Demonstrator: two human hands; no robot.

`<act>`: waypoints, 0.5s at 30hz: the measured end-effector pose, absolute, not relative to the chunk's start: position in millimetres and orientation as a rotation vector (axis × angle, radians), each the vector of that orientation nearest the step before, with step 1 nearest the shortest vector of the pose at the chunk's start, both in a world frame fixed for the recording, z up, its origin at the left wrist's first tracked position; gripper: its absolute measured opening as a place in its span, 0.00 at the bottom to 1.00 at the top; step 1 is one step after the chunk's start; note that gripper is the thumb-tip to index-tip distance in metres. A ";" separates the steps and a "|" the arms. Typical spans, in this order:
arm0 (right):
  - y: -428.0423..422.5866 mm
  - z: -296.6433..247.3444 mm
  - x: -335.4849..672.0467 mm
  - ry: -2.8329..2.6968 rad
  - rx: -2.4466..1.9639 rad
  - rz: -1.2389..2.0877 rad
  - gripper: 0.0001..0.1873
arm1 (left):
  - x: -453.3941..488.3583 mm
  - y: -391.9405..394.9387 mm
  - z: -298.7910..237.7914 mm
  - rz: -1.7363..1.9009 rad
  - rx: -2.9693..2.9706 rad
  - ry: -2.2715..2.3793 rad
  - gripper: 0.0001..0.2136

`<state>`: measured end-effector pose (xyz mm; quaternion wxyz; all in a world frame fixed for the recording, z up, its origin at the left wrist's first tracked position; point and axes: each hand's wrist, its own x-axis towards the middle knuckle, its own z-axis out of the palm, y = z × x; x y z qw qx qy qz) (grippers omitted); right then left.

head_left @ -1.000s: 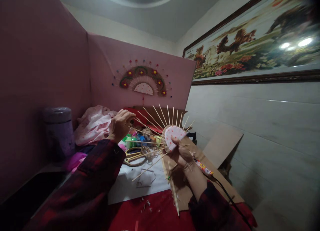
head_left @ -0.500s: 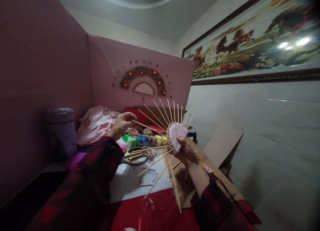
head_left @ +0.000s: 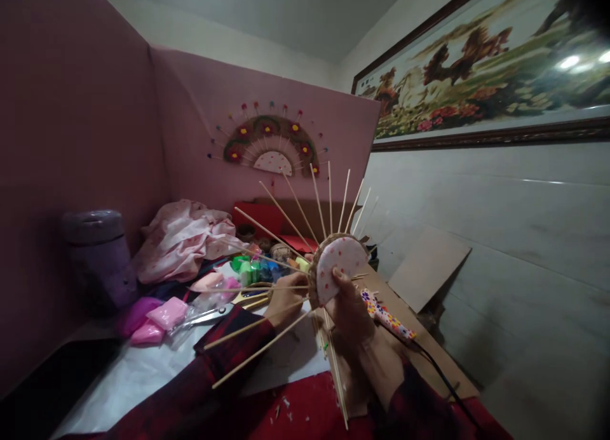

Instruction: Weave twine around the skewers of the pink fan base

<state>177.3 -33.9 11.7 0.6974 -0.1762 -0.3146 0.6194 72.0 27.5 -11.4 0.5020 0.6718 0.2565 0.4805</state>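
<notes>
I hold up a half-made fan [head_left: 336, 268]: a pale dotted half-disc with several thin wooden sticks [head_left: 286, 221] radiating from a woven rim. My right hand [head_left: 350, 306] grips the disc from below, thumb pressed on its face. My left hand [head_left: 283, 300] sits at the disc's left edge behind the lower sticks, fingers curled around the rim area. Both sleeves are dark red plaid.
On the pink back panel hangs a finished fan [head_left: 269, 148]. The table holds a purple jar [head_left: 98, 256], pink cloth [head_left: 183, 237], pink clay packets [head_left: 157, 313], coloured clay tubs [head_left: 252, 268], scissors [head_left: 243, 297], a dotted glue gun [head_left: 386, 316], loose sticks [head_left: 336, 370] and cardboard [head_left: 429, 268].
My left hand came down from the stick tips at upper left to the disc's left edge. The fan rose slightly and turned more upright; the view tilted down.
</notes>
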 end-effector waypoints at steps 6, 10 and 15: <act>-30.5 4.9 174.5 -0.608 -0.491 1.343 0.18 | 74.7 28.1 -24.9 1.142 1.700 0.616 0.06; -23.6 2.6 176.7 -0.501 -0.436 1.223 0.18 | 71.2 35.6 -29.6 1.254 2.008 0.764 0.10; -18.4 4.3 178.7 -0.534 -0.441 1.012 0.15 | 72.8 20.7 -16.2 1.319 1.983 0.588 0.18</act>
